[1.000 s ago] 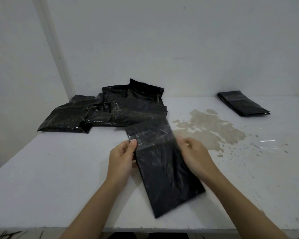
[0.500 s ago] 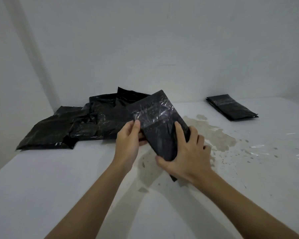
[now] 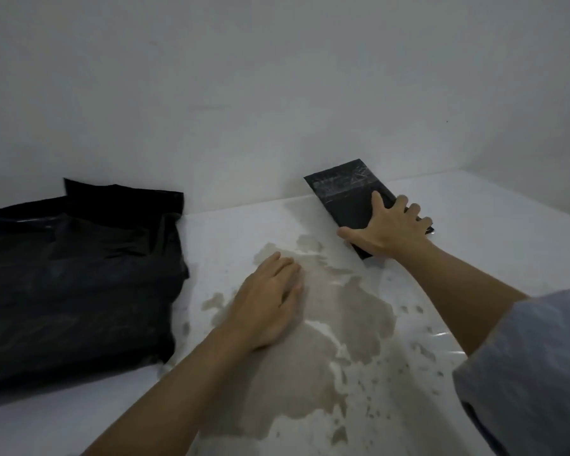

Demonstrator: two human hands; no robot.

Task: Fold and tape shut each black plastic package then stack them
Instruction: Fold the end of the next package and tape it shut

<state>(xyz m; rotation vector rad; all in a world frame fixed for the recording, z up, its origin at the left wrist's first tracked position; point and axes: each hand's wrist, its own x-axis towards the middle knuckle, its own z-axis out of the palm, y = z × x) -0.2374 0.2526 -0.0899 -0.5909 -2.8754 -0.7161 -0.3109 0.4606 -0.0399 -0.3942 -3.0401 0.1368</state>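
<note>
Package (image 3: 349, 202): black, folded, clear tape band across its far end; now far right on the table (image 3: 494, 245), by the wall. A second ago it was near-centre, then lifted in both hands.
Right hand (image 3: 389, 233): on top of package, fingers spread, thumb hooked at the near-left edge; pressing or gripping, cannot tell which.
Left hand (image 3: 270, 301): off the package, flat on the brown stain (image 3: 343, 327), fingers straight, holding nothing.
Stack under it: hidden, cannot confirm.
Unfolded pile (image 3: 76, 274): left, untouched.
Meaning: this one looks done and placed; next, likely pull another from the pile.
</note>
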